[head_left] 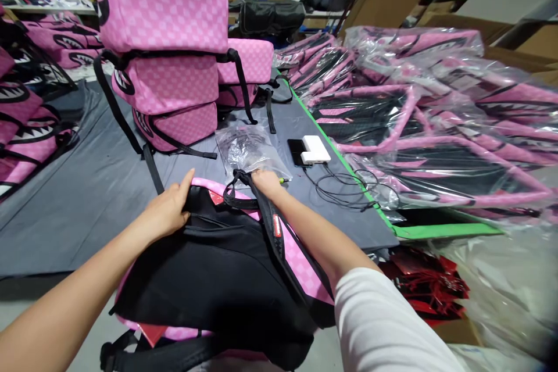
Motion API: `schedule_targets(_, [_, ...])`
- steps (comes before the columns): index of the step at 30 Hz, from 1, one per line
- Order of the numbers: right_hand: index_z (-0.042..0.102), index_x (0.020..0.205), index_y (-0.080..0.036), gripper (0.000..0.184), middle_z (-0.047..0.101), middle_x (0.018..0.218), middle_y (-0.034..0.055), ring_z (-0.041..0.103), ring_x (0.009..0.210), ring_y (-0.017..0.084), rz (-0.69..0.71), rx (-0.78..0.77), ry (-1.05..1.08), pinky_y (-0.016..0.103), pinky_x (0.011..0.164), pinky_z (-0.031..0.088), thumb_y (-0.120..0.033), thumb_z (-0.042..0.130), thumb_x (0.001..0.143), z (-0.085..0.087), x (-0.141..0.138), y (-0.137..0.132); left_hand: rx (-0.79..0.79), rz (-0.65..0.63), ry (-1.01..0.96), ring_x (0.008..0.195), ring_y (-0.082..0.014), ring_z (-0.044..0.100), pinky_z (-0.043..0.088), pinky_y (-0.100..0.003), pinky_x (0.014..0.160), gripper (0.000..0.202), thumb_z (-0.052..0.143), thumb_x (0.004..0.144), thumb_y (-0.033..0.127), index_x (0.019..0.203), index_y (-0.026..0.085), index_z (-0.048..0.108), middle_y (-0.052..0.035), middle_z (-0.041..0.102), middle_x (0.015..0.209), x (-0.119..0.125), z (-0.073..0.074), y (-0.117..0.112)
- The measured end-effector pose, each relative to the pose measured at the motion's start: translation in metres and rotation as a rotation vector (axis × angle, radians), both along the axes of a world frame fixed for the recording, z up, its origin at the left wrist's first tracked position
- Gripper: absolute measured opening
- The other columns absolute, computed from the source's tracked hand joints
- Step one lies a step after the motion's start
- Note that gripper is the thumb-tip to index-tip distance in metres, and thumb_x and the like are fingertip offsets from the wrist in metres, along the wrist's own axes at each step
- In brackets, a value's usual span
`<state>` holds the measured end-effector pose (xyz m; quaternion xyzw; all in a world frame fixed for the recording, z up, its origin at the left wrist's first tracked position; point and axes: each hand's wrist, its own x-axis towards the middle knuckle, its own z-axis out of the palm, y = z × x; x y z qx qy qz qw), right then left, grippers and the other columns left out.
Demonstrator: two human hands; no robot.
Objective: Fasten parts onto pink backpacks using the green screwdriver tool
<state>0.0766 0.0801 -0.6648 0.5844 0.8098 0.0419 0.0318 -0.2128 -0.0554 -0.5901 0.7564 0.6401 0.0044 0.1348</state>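
The left hand (pixel 170 210) holds the upper left edge of a pink and black backpack (pixel 226 273), with the thumb on the near side and the index finger raised along the edge. The right hand (pixel 267 183) is at the top of the same backpack, touching a black shoulder strap (pixel 272 221); its fingers are mostly hidden, so I cannot tell if they are pinching something. The backpack is directly before the person, tilted, with its black back panel facing up toward the camera. One red tag (pixel 216 197) shows near its top edge, and another red tag (pixel 152 334) near its lower edge.

Just beyond the right hand lies a clear plastic bag (pixel 248 148) on the grey table (pixel 183 171), and the tip of a yellow pen-like object (pixel 283 180) shows beside it. Farther to the right, a white device (pixel 316 149) partly covers a black phone (pixel 296 151), with black cables (pixel 335 186) near a green border (pixel 305 104).

Behind the plastic bag, to the left, stand three stacked pink backpacks (pixel 168 6). At the right side are many plastic-wrapped backpacks (pixel 436 168), and below them some red packets (pixel 429 285)
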Motion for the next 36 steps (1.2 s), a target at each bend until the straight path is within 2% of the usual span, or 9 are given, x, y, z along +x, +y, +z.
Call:
schedule_targets(7, [0.070,0.112,-0.013,0.031,0.074,0.108,0.0172,0.068,0.103,0.026,-0.117,0.122,0.075,0.030,0.082,0.049,-0.016,0.043,0.097,0.024,0.015,-0.028,-0.003,0.014,0.006,0.122,-0.0315,0.062,0.050,-0.036,0.094,0.102,0.062,0.086,0.022,0.161,0.022,-0.007,-0.0177,0.055,0.137,0.002,0.004,-0.004])
schedule_targets(11, [0.071,0.115,-0.017,0.034,0.075,0.110,0.0131,0.069,0.096,0.023,-0.236,0.234,0.180,0.029,0.078,0.049,-0.026,0.042,0.099,0.059,0.028,-0.062,0.039,0.039,0.019,0.118,-0.0341,0.064,0.052,-0.039,0.091,0.100,0.064,0.088,0.031,0.162,0.023,-0.004,-0.0178,0.057,0.134,0.002,0.003,-0.008])
schedule_targets(13, [0.073,0.107,-0.015,0.032,0.076,0.101,0.0109,0.069,0.087,0.021,-0.258,0.290,0.402,0.029,0.076,0.049,-0.029,0.048,0.095,0.080,0.030,-0.084,0.039,0.051,0.046,0.117,-0.0350,0.064,0.053,-0.040,0.089,0.103,0.067,0.087,0.033,0.162,0.022,-0.004,-0.0191,0.058,0.133,0.006,0.005,-0.010])
schedule_targets(16, [0.074,0.095,-0.014,0.026,0.074,0.083,0.0048,0.065,0.075,0.017,-0.116,0.309,0.839,0.027,0.072,0.049,-0.033,0.061,0.083,0.105,0.015,-0.120,0.024,0.081,0.121,0.116,-0.0381,0.064,0.054,-0.043,0.088,0.114,0.072,0.083,0.036,0.161,0.019,-0.008,-0.0233,0.057,0.135,0.014,0.011,-0.011])
schedule_targets(19, [0.073,0.091,-0.015,0.021,0.073,0.082,0.0026,0.064,0.074,0.015,0.082,0.238,0.970,0.026,0.072,0.048,-0.032,0.065,0.080,0.114,-0.017,-0.151,0.029,0.095,0.119,0.117,-0.0401,0.064,0.054,-0.046,0.091,0.124,0.077,0.077,0.035,0.160,0.020,-0.013,-0.0253,0.055,0.138,0.016,0.014,-0.013])
schedule_targets(22, [0.074,0.093,-0.018,0.016,0.075,0.085,0.0029,0.066,0.076,0.016,0.186,0.165,0.826,0.025,0.072,0.046,-0.024,0.062,0.085,0.112,-0.053,-0.173,0.102,0.099,-0.126,0.131,-0.0396,0.056,0.049,-0.048,0.102,0.117,0.074,0.081,0.043,0.161,0.025,-0.009,-0.0226,0.046,0.152,0.001,0.004,-0.022])
schedule_targets(27, [0.077,0.103,-0.023,0.021,0.077,0.090,0.0052,0.070,0.083,0.020,0.175,0.006,0.349,0.026,0.072,0.044,-0.020,0.061,0.090,0.109,-0.095,-0.184,0.226,0.127,-0.572,0.151,-0.0309,0.033,0.030,-0.046,0.122,0.084,0.041,0.096,0.060,0.162,0.017,0.013,-0.0140,0.026,0.166,-0.044,-0.037,-0.065])
schedule_targets(31, [0.077,0.104,-0.025,0.021,0.078,0.100,0.0061,0.070,0.098,0.022,0.224,-0.177,0.140,0.025,0.078,0.046,-0.022,0.062,0.090,0.106,-0.116,-0.184,0.283,0.100,-0.509,0.146,-0.0324,0.040,0.037,-0.047,0.118,0.091,0.066,0.084,0.051,0.158,0.016,0.026,-0.0150,0.036,0.162,-0.052,-0.056,-0.091])
schedule_targets(36, [0.076,0.106,-0.023,0.026,0.077,0.102,0.0091,0.071,0.099,0.025,0.226,-0.151,-0.003,0.028,0.076,0.047,-0.020,0.055,0.091,0.091,-0.135,-0.179,0.321,0.196,-0.365,0.126,-0.0358,0.060,0.052,-0.046,0.100,0.071,0.067,0.087,0.037,0.149,0.019,0.037,-0.0152,0.057,0.144,-0.038,-0.049,-0.095])
